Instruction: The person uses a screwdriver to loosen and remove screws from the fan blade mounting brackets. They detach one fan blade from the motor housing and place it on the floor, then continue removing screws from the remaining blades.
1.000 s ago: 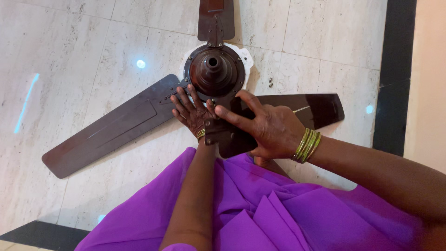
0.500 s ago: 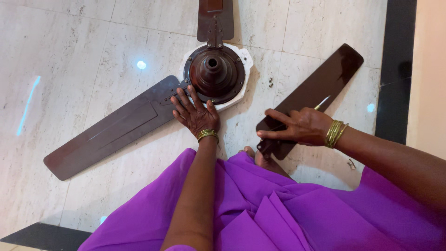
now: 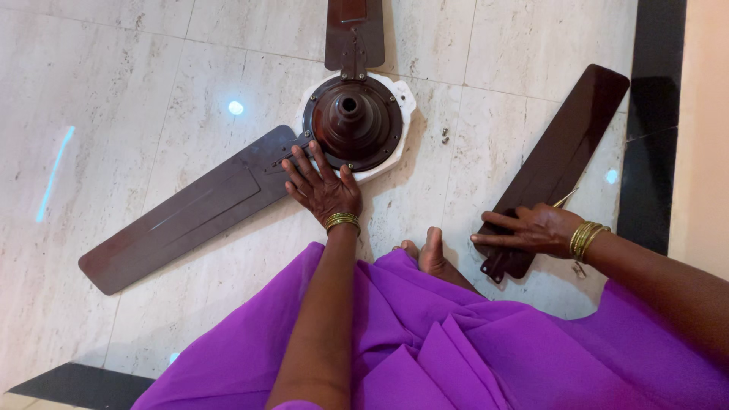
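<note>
Both hands work at the floor: the right hand (image 3: pixel 535 230) has its grip closed loosely over the bracket end of a detached brown fan blade (image 3: pixel 566 156), fingers laid across its top and thumb under the edge as far as can be seen, with a thin metal tool (image 3: pixel 566 199) poking out behind the knuckles, while the left hand (image 3: pixel 323 186) lies flat and spread, palm down, holding nothing, its fingertips on the root of the attached left blade (image 3: pixel 182 212) just beside the motor hub (image 3: pixel 353 121). A second ago the loose blade was crossed in front of the hub, under the right hand and touching the left one; half a second ago it had swung out to the right, and now it lies further right still, well apart from the hub, slanting up toward the dark floor border (image 3: pixel 653 121). The left hand has not moved over that second. So the blade is off the motor and has been carried aside, which I judge means one of three blades is removed and two remain fixed: the left one and the top blade (image 3: pixel 355 30). The hub sits on a white foam block (image 3: pixel 402 95) on the pale marble floor (image 3: pixel 114 91). Two small screws (image 3: pixel 444 135) lie loose on the floor between the hub and the removed blade. Bare toes (image 3: pixel 429 250) show above the purple cloth (image 3: pixel 456 349) on the person's lap.
</note>
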